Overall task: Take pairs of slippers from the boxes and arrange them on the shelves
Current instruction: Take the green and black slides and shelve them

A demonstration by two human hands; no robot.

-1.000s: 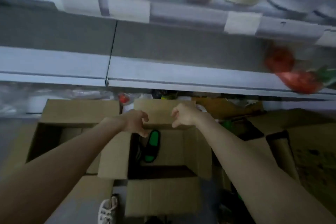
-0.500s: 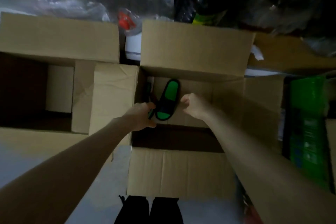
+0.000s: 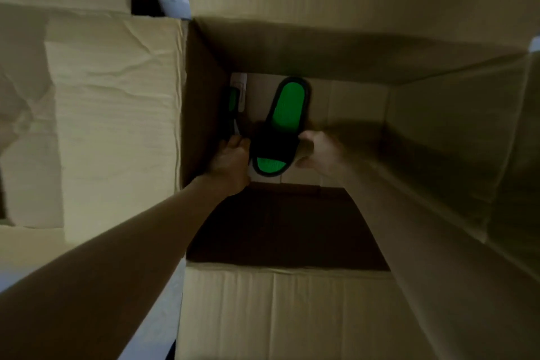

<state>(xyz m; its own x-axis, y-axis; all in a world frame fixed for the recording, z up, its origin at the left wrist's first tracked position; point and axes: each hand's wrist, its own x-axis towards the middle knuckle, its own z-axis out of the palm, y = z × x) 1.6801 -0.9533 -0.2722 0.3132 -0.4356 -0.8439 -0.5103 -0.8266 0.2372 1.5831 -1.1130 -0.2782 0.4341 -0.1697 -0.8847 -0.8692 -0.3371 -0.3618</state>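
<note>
Green-soled black slipper [image 3: 287, 114] inside open box [image 3: 292, 301]

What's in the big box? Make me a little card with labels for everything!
Box: cardboard, flaps open
Flat slipper: green and black, lying on the box floor
Side slipper: same colours, on edge against the left wall
Left hand: between the two slippers; grip unclear
Right hand: grips the flat slipper's right edge

Dim, yellow-green cast. Cardboard box [image 3: 292, 316] interior near side in deep shadow; left flap [image 3: 117, 114] brightest. Soft motion blur throughout; wide-angle bending at frame edges.
</note>
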